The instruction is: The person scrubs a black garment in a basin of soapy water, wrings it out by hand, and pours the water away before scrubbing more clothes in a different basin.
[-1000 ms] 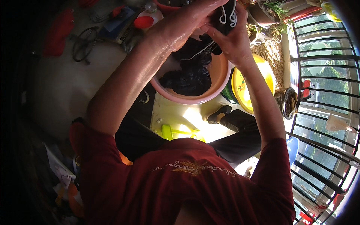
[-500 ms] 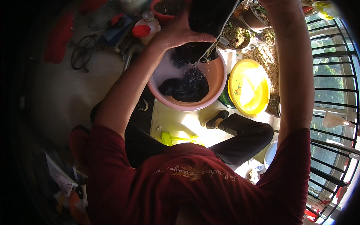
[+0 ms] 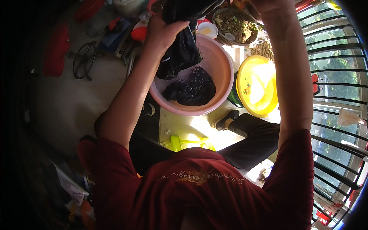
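Note:
My left hand (image 3: 161,33) grips a wet-looking black garment (image 3: 182,50) above the far left part of a pink basin (image 3: 229,82). The garment's lower folds hang down into the basin, and its upper part stretches right along the top edge of the picture. My right hand (image 3: 268,4) is raised at the top edge, to the right of that stretched cloth. Its fingers are cut off, so whether it holds the garment does not show. Another dark cloth (image 3: 193,88) lies bunched in cloudy water in the basin.
Right of the basin sits a yellow basin (image 3: 258,86) in bright sun. A potted plant (image 3: 235,27) stands beyond, and a barred window (image 3: 337,84) lines the right side. A bright green plastic item (image 3: 176,142) lies between my legs. Clutter fills the far left.
My left hand has shifted left with the garment, which now stretches across the top and hangs into the basin's left side. My right hand has come slightly left and into view.

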Action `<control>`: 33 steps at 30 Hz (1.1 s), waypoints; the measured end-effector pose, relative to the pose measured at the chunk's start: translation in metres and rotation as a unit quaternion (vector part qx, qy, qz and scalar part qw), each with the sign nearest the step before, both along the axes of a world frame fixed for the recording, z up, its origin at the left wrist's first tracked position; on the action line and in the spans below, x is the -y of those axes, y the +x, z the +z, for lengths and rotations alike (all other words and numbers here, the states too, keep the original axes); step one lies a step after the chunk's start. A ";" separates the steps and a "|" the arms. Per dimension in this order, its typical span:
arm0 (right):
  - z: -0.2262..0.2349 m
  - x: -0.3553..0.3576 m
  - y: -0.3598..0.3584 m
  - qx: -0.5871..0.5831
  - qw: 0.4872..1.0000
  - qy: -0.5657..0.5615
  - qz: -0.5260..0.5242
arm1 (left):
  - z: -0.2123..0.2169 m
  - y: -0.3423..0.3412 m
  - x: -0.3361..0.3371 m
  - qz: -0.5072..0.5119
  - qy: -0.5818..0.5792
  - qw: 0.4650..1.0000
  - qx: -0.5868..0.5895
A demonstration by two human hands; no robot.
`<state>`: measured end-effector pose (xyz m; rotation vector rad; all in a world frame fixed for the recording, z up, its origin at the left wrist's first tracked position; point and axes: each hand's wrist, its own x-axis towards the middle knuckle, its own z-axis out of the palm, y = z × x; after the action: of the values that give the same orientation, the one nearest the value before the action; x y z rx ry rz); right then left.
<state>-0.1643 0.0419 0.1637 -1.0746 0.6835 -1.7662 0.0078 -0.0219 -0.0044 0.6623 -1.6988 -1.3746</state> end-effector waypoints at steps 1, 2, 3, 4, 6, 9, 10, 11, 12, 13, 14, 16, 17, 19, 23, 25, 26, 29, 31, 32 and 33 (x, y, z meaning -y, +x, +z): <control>-0.028 -0.004 -0.008 0.014 0.999 0.034 0.006 | -0.012 -0.002 -0.004 0.000 0.015 1.000 -0.007; -0.077 0.006 0.000 0.073 0.992 0.097 0.034 | -0.048 0.023 -0.001 0.051 0.056 0.997 0.001; -0.107 0.003 -0.004 0.101 0.982 0.158 0.026 | -0.075 0.023 0.002 0.067 0.096 0.993 -0.023; -0.149 0.003 -0.018 0.119 0.981 0.151 0.000 | -0.084 0.018 0.000 0.090 0.102 0.991 0.006; -0.217 -0.003 -0.032 0.146 0.970 0.187 -0.057 | -0.107 0.013 -0.002 0.141 0.072 0.982 0.105; -0.293 -0.021 -0.026 0.137 0.914 0.356 -0.138 | -0.162 0.017 0.001 0.186 -0.015 0.939 0.289; -0.306 -0.029 -0.021 0.128 0.903 0.380 -0.157 | -0.173 0.016 -0.002 0.189 -0.041 0.925 0.327; -0.319 -0.035 -0.016 0.119 0.891 0.402 -0.176 | -0.177 0.015 -0.003 0.192 -0.069 0.909 0.364; -0.340 -0.038 -0.016 0.106 0.885 0.412 -0.191 | -0.175 0.011 -0.009 0.167 -0.101 0.899 0.392; -0.364 -0.041 -0.013 0.094 0.879 0.421 -0.202 | -0.193 0.009 -0.011 0.161 -0.063 0.906 0.385; -0.385 -0.046 -0.015 0.083 0.871 0.432 -0.218 | -0.184 0.002 -0.019 0.167 -0.148 0.887 0.404; -0.414 -0.054 -0.017 0.140 0.842 0.474 -0.214 | -0.169 -0.009 -0.036 0.138 -0.264 0.873 0.387; -0.425 -0.057 -0.018 0.169 0.826 0.495 -0.209 | -0.162 -0.015 -0.043 0.079 -0.293 0.881 0.362; -0.431 -0.059 -0.009 0.225 0.808 0.515 -0.178 | -0.173 -0.028 -0.058 -0.002 -0.306 0.914 0.267; -0.461 -0.069 0.008 0.368 0.775 0.486 -0.168 | -0.227 -0.042 -0.094 -0.009 -0.068 0.941 0.332; -0.465 -0.076 0.020 0.408 0.772 0.451 -0.183 | -0.246 -0.041 -0.101 0.048 -0.063 0.943 0.323; -0.469 -0.078 0.023 0.416 0.768 0.446 -0.195 | -0.255 -0.040 -0.105 0.076 -0.060 0.943 0.317; -0.457 -0.078 0.037 0.404 0.773 0.427 -0.238 | -0.276 -0.039 -0.104 0.098 -0.044 0.937 0.333; -0.449 -0.078 0.037 0.305 0.775 0.477 -0.280 | -0.276 -0.039 -0.103 0.056 -0.012 0.924 0.378; -0.447 -0.077 0.036 0.201 0.784 0.504 -0.302 | -0.275 -0.039 -0.102 0.035 0.004 0.916 0.400; -0.441 -0.075 0.035 0.095 0.783 0.526 -0.319 | -0.275 -0.037 -0.101 0.012 -0.037 0.913 0.407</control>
<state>-0.1295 0.1167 -0.2772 0.1485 1.7563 -1.5383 -0.0292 0.0790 -0.2792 1.3336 -2.3479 -1.0590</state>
